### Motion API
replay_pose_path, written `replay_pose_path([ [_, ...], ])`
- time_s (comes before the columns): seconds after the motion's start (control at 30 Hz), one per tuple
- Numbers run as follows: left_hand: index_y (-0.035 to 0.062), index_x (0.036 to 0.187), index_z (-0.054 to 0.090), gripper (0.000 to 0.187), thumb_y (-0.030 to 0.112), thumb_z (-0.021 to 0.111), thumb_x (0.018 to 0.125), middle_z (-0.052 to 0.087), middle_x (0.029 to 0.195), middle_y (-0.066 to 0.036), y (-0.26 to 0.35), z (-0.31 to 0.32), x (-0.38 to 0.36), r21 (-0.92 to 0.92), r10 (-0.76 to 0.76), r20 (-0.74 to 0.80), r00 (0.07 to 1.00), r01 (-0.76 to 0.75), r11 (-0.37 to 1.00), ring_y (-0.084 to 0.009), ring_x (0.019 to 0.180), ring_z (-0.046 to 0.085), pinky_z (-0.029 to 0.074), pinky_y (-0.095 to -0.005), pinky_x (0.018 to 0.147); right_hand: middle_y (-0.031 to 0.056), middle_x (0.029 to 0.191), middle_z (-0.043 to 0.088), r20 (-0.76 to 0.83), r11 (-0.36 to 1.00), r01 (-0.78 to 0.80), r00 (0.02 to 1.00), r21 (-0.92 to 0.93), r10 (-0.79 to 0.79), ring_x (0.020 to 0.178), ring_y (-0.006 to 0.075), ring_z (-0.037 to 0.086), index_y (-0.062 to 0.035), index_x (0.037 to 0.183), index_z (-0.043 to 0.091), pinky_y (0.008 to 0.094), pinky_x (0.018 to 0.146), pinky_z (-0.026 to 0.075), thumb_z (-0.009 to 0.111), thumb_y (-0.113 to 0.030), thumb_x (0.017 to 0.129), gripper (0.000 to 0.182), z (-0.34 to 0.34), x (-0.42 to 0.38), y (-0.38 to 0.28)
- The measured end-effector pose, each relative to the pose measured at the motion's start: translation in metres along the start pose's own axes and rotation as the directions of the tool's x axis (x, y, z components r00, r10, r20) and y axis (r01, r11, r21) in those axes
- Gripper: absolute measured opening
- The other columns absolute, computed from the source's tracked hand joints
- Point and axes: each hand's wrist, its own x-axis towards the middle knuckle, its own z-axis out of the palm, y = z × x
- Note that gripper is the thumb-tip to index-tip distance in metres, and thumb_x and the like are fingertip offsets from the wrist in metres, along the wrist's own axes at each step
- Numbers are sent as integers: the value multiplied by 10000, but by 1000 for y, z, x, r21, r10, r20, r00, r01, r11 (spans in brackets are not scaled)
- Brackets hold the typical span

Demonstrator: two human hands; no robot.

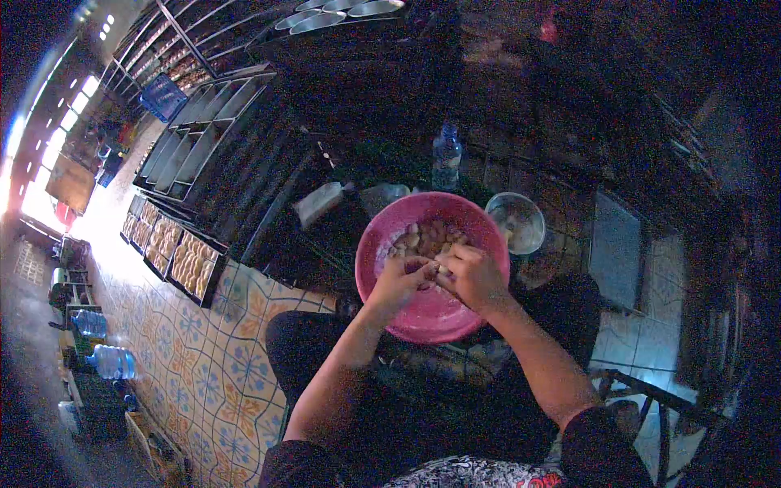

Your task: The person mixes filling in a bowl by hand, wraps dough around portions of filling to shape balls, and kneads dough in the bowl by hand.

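Note:
A pink basin (370, 244) stands in front of me between my knees, with small pale and brownish bulb-like pieces (427, 236) heaped on its far side. My left hand (397, 286) and my right hand (473, 278) meet over the basin, fingers pinched together. Between the fingertips shows a small pale piece (442, 268), much like those in the basin; I cannot tell exactly what it is. The front of the basin shows its bare pink inside.
Behind the basin stand a clear plastic bottle (447, 159) and a white package (319, 203). A metal bowl (521, 221) is at its right. Trays of pale dough pieces (194, 264) lie on the patterned tile floor at left, near large water bottles (111, 362). A metal-framed chair (651, 390) is at right.

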Motion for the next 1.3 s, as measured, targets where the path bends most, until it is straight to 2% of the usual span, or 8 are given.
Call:
replay_pose_path([
  [0.2, 27, 1093, 707, 247, 239, 673, 970, 704, 950, -15, -10, 4, 9, -349, -38, -43, 998, 21, 937, -84, 826, 620, 499, -241, 713, 165, 957, 609, -116, 1000, 21, 993, 3, -20, 904, 353, 621, -46, 1258, 649, 438, 821, 518, 677, -212, 873, 421, 13, 1, 2],
  [0.3, 36, 1067, 702, 210, 220, 671, 971, 701, 973, -29, -8, 0, 8, -140, 100, -112, 989, -115, 983, -99, 827, 625, 512, -260, 735, 180, 1005, 616, -74, 999, 2, 997, 38, 1, 946, 363, 621, -49, 1338, 597, 427, 838, 525, 654, -230, 904, 474, 10, -1, -1],
  [0.6, 60, 1175, 537, 307, 153, 712, 939, 673, 913, -23, -6, 7, 10, -356, -24, -227, 974, -60, 932, -88, 816, 619, 477, -234, 681, 132, 921, 657, -46, 935, -123, 988, 333, 147, 889, 328, 652, -40, 955, 696, 425, 818, 524, 783, -220, 810, 247, -6, 10, 0],
  [0.9, 38, 1094, 648, 240, 245, 667, 975, 683, 902, -23, -5, 4, 12, 97, 54, -118, 991, -43, 994, -91, 722, 600, 498, -265, 605, 114, 887, 635, -60, 990, 39, 998, 133, -31, 824, 300, 664, -30, 936, 677, 391, 717, 533, 823, -176, 735, 288, -11, 5, 0],
  [1.03, 30, 1093, 673, 264, 267, 662, 979, 685, 890, -11, 1, 9, 6, 48, 2, -177, 984, 7, 999, -90, 717, 599, 495, -256, 614, 105, 889, 640, -48, 984, 27, 999, 175, -19, 827, 300, 667, -33, 958, 688, 389, 717, 534, 809, -165, 752, 273, -4, 5, 4],
  [1.13, 37, 1077, 697, 282, 301, 639, 994, 685, 878, -1, 0, 6, 1, -217, -138, -170, 976, 100, 971, -86, 740, 601, 493, -251, 619, 93, 912, 644, -90, 974, 48, 996, 220, -28, 840, 300, 667, -40, 988, 700, 384, 719, 538, 795, -162, 770, 267, -2, 6, 1],
  [1.2, 49, 1089, 702, 300, 325, 625, 1002, 684, 906, 3, -8, -1, 3, -291, -116, -33, 993, 102, 951, -86, 775, 599, 494, -249, 650, 82, 937, 647, -41, 990, 16, 999, 143, -10, 857, 299, 667, -44, 1002, 709, 381, 720, 542, 789, -166, 777, 268, -3, 6, -4],
  [1.3, 56, 1084, 707, 298, 330, 616, 1006, 680, 920, 10, -7, -1, 4, -38, -38, -136, 990, 33, 999, -84, 798, 595, 492, -247, 681, 81, 954, 645, -114, 997, 72, 991, -29, -74, 867, 295, 665, -47, 977, 710, 390, 745, 548, 784, -168, 783, 240, 6, 5, -4],
])
